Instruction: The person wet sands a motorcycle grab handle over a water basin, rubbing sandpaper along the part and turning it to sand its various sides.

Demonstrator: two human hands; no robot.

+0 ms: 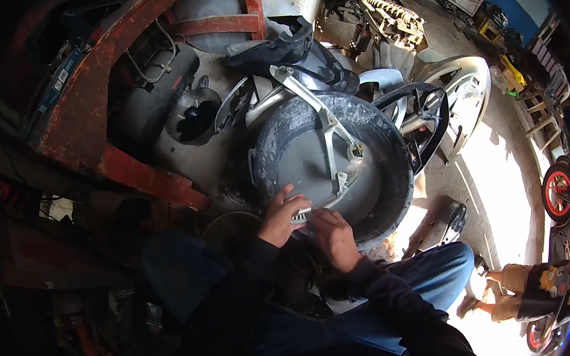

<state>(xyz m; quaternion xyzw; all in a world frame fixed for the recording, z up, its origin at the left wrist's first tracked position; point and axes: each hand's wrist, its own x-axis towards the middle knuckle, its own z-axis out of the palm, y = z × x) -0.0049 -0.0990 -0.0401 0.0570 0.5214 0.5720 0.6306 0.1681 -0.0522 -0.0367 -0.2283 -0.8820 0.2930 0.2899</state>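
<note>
A silver metal motorcycle bracket [330,149] with several arms lies across a round black tub [387,200] that holds grey liquid. My left hand [281,220] grips the bracket's ribbed near end, at the tub's front rim, with its thumb and fingers closed around it. Close beside it, my right hand [337,239] has its fingers bent together against the same end of the bracket. Its palm side is hidden, so I cannot see whether it holds anything else.
A rusty red metal frame [144,179] stands at the left. Black plastic fairings [288,50] lie behind the tub, and pale curved panels [468,86] to its right. A person in shorts [512,294] is at the lower right, near a red-rimmed wheel [560,191].
</note>
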